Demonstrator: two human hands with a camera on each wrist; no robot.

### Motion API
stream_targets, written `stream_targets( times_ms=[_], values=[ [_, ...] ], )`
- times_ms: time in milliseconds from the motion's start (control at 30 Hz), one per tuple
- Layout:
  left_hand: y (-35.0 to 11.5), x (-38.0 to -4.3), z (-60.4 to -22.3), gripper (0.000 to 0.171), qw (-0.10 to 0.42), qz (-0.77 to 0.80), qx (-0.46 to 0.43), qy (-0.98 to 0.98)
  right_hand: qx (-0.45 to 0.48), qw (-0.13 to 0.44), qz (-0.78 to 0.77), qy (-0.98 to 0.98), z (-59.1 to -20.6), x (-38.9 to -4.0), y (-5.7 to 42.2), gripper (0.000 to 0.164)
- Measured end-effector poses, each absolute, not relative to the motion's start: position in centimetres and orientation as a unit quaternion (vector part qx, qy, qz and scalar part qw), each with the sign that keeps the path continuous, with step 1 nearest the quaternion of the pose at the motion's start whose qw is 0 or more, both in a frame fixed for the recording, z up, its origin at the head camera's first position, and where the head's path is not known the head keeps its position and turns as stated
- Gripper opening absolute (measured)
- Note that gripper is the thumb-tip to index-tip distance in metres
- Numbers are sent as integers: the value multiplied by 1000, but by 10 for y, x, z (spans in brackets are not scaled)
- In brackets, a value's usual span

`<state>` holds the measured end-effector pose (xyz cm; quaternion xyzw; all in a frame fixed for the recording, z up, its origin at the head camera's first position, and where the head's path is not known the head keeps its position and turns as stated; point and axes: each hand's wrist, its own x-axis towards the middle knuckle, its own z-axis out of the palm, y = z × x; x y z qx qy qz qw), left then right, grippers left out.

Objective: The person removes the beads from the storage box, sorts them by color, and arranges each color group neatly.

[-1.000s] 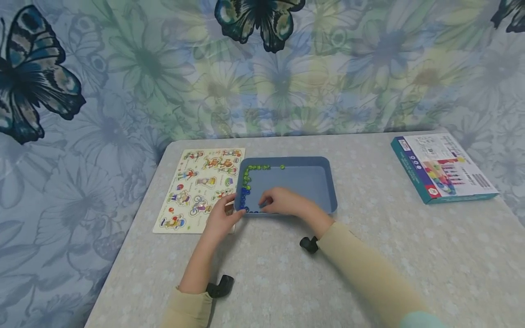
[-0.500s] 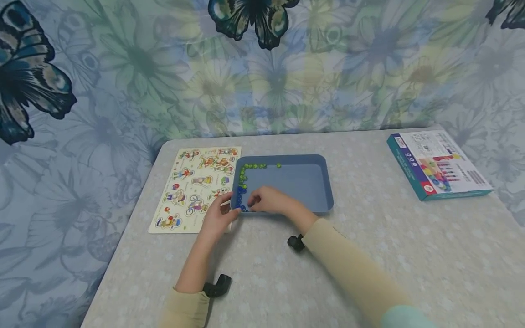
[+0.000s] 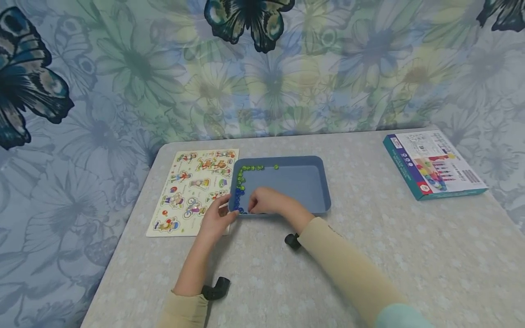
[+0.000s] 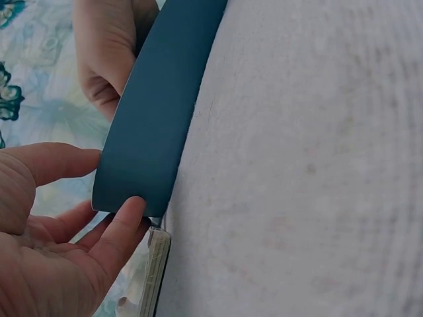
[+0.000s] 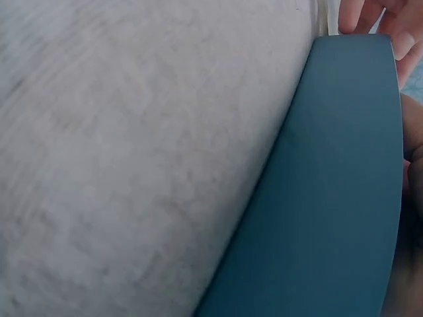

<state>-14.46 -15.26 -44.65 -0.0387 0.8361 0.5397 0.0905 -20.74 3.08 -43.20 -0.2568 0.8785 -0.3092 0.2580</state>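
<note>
A shallow blue tray [image 3: 301,187] lies in the middle of the table. My left hand [image 3: 214,222] holds its near left corner; in the left wrist view the thumb is on the rim and a finger presses the outer wall. Green beads [image 3: 240,178] line the tray's far left corner, and blue beads [image 3: 238,199] continue down the left side to the near corner. One green bead [image 3: 276,167] sits apart by the far wall. Inside the tray, near the front wall, my right hand [image 3: 268,201] has curled fingers pointing down beside the blue beads. Whatever its fingertips hold is hidden.
A cream board with colourful figures [image 3: 164,207] lies left of the tray, close against it. Far to the right is a flat teal and white box [image 3: 440,166]. A patterned cloth wall [image 3: 287,100] rises behind the table's back edge.
My right hand has moved slightly left, toward the blue beads at the near left corner, and now covers part of the front row. The left hand keeps its place on the tray.
</note>
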Motion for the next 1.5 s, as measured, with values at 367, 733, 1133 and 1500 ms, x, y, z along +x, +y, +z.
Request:
stream_targets(
  times_ms=[367,733,1133,1500],
  values=[
    [-158,-148,-447,58,88,536,-25,839,-253,208,-297,897,-432,-209,30,3],
    [-164,-145,-442,64,102,535,-41,838,-280,158,-383,866,-439,-210,41,7],
    [-165,-143,-447,65,110,539,-50,834,-264,121,-449,845,-413,-207,76,9],
    [-152,-146,-447,63,101,531,-49,840,-221,37,-434,873,-370,-206,151,10]
  ],
)
